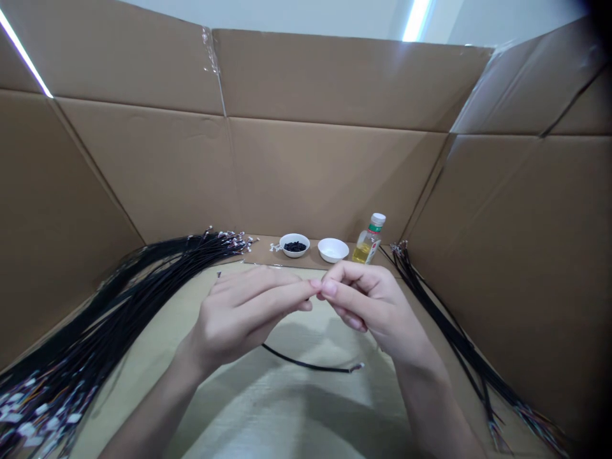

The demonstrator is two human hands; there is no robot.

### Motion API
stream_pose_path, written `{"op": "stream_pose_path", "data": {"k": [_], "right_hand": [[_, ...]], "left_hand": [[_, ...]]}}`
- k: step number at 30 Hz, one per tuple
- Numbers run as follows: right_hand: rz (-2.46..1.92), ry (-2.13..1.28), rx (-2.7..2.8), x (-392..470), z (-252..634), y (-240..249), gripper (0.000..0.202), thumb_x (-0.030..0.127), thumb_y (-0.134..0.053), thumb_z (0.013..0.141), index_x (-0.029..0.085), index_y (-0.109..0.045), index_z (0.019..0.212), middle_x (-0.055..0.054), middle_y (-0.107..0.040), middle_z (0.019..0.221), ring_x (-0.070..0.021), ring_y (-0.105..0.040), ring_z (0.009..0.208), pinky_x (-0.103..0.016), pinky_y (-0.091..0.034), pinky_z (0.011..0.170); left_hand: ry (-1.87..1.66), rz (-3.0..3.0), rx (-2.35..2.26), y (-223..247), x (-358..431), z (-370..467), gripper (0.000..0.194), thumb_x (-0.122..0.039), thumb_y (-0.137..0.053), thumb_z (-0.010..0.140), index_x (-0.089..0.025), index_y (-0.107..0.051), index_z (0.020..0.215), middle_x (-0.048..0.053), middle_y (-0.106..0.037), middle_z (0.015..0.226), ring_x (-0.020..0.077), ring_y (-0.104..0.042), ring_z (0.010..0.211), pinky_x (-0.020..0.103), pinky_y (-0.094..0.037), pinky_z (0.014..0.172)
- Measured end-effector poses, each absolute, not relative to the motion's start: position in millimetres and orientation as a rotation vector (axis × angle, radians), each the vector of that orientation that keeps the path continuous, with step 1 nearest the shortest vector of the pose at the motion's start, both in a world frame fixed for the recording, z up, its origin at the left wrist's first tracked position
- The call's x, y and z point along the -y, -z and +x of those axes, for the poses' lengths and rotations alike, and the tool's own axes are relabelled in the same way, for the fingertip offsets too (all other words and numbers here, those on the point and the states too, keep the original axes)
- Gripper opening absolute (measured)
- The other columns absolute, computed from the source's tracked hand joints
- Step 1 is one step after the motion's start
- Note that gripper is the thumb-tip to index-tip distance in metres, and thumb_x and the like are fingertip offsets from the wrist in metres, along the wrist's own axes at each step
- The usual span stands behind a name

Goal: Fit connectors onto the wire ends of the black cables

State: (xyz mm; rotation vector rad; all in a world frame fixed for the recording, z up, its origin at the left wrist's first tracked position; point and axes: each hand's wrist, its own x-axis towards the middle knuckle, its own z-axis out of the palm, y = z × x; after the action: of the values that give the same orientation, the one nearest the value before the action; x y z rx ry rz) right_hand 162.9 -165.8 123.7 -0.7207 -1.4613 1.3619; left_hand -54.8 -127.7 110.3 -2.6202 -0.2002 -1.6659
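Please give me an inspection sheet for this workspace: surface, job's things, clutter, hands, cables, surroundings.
Surface: pale yellowish work surface, shadowed in places.
Job's things: single thin black cable, partly hidden by the bare left hand.
Clutter: round white bowl holding small black pieces, second round white bowl, clear white-capped bottle of yellow liquid, along the back.
Hands: left meets bare right hand at the fingertips; anything pinched there cannot be made out.
Cables: large bundle of black cables with white connectors, left; smaller black cable bundle, right.
Surroundings: brown cardboard walls; bright white light strip above.
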Motion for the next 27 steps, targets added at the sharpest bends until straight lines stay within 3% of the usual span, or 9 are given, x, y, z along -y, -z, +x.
{"op": "stream_pose_path", "data": {"k": [8, 12, 19, 23, 27], "right_hand": [[-0.747, -1.364, 1.485, 165, 157, -124, 0.033, 0.041, -0.079, 0.097, 0.014, -0.066, 0.082, 0.007, -0.048, 0.062, -0.0033, -0.036, 0.05, -0.017, -0.024, 0.044], [-0.815, -1.236, 1.589, 167, 159, -124, 0.031, 0.04, -0.074, 0.101, 0.015, -0.065, 0.083, 0.005, -0.053, 0.066, -0.0044, -0.036, 0.051, -0.019, -0.023, 0.044], [-0.811, -1.019, 1.716, 173, 157, -124, 0.028, 0.031, -0.069, 0.104, 0.017, -0.066, 0.081, 0.004, -0.054, 0.068, -0.006, -0.035, 0.055, -0.021, -0.026, 0.048], [-0.808, -0.871, 1.732, 175, 158, -126, 0.027, 0.028, -0.067, 0.105, 0.018, -0.066, 0.08, 0.005, -0.054, 0.067, -0.0065, -0.037, 0.056, -0.022, -0.028, 0.049], [-0.831, -0.684, 1.707, 178, 159, -126, 0.025, 0.024, -0.068, 0.104, 0.019, -0.066, 0.08, 0.006, -0.054, 0.066, -0.0066, -0.04, 0.056, -0.022, -0.03, 0.05]], "left_hand": [[1.538, -2.465, 0.442, -107, 128, -47, 0.011, -0.004, -0.066, 0.1, -0.015, -0.068, 0.101, 0.003, -0.076, 0.092, 0.0135, -0.069, 0.081, 0.025, -0.052, 0.073], [1.521, -2.492, 0.471, -107, 126, -44, 0.012, -0.01, -0.06, 0.105, -0.018, -0.064, 0.097, 0.002, -0.075, 0.087, 0.015, -0.07, 0.079, 0.026, -0.054, 0.072], [1.518, -2.475, 0.487, -108, 126, -44, 0.013, -0.011, -0.061, 0.104, -0.019, -0.065, 0.094, 0.001, -0.077, 0.084, 0.0154, -0.071, 0.076, 0.027, -0.053, 0.07], [1.768, -2.599, 0.512, -105, 126, -42, 0.002, -0.022, -0.068, 0.105, -0.021, -0.069, 0.103, 0.0, -0.079, 0.089, 0.013, -0.075, 0.078, 0.023, -0.058, 0.073], [2.138, -2.686, 0.65, -99, 125, -38, 0.029, -0.024, -0.08, 0.096, -0.022, -0.062, 0.12, -0.002, -0.079, 0.084, 0.0128, -0.081, 0.076, 0.016, -0.065, 0.072]]}}
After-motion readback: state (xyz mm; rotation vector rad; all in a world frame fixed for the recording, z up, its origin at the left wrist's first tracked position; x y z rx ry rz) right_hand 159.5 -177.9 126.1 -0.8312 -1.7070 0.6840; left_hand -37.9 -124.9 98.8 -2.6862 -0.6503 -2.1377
